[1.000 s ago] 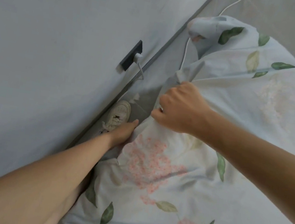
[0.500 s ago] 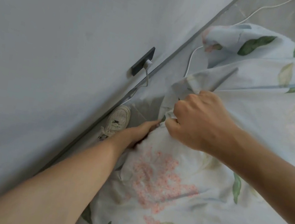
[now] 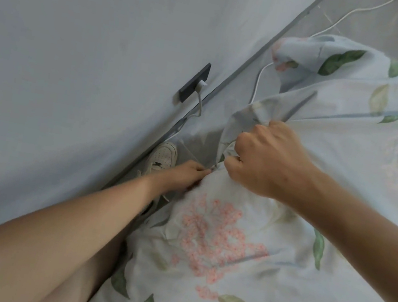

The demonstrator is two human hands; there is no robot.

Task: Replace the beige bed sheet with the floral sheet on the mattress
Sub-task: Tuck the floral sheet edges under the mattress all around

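Observation:
The floral sheet [image 3: 282, 244], pale with pink blossoms and green leaves, lies over the mattress and fills the right and lower part of the view. My right hand [image 3: 265, 159] grips a bunched fold of the sheet at the mattress edge near the wall. My left hand [image 3: 183, 173] reaches in just below it, fingers curled and pinching the sheet's edge at the same spot. The mattress itself and the beige sheet are hidden.
A pale wall [image 3: 77, 51] runs along the left, with a dark socket [image 3: 195, 81] and a white charger cable [image 3: 260, 79] trailing over the floor. A white sneaker [image 3: 161, 156] stands in the narrow gap between wall and bed.
My left hand moved up from beside the mattress to the sheet's edge and closed on it. My right hand kept its grip on the fold while the view shifted.

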